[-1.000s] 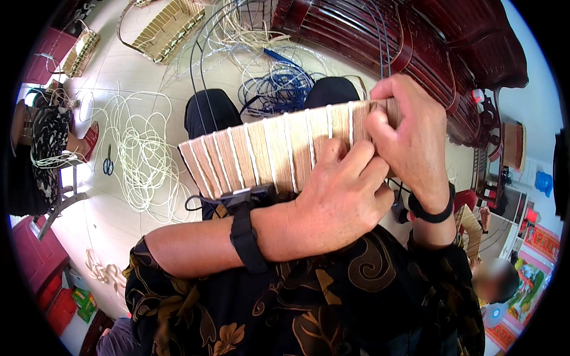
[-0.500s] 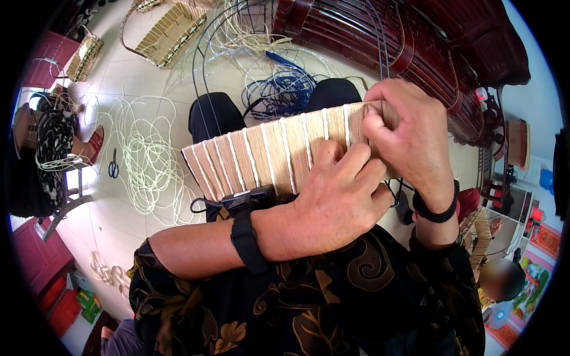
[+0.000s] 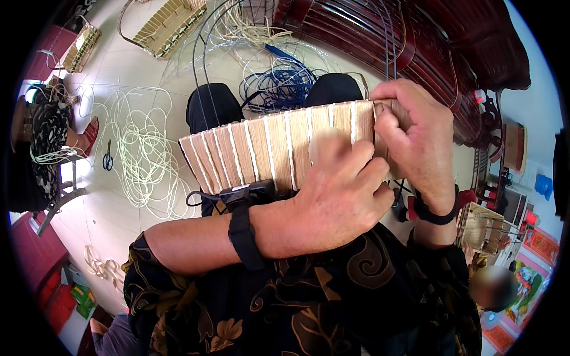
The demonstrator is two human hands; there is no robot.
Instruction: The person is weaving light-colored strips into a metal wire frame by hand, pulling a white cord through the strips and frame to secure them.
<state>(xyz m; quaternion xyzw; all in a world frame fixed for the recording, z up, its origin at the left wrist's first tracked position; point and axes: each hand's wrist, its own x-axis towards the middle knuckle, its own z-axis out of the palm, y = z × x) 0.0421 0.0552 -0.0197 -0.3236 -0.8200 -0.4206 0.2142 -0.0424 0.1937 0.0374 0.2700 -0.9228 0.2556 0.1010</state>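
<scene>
A half-woven basket wall point(image 3: 261, 151) of tan flat strips bound with pale cord is held in front of my chest. My left hand point(image 3: 341, 196) lies across its right part, fingers pressed on the strips, a black band on the wrist. My right hand point(image 3: 415, 136) pinches the wall's right end near the top edge, where thin dark wire ribs point(image 3: 389, 41) rise upward. It also wears a black wristband.
A heap of pale cord point(image 3: 139, 148) and blue scissors point(image 3: 107, 161) lie on the tiled floor at left. A coil of blue cord point(image 3: 279, 86) sits beyond my knees. Finished woven baskets point(image 3: 169, 24) stand at the back; dark wooden furniture point(image 3: 451, 41) fills the upper right.
Both hands stay on the basket wall. The wall and hands sit slightly lower and more to the right in view; my right fingers have shifted a little on the end strip.
</scene>
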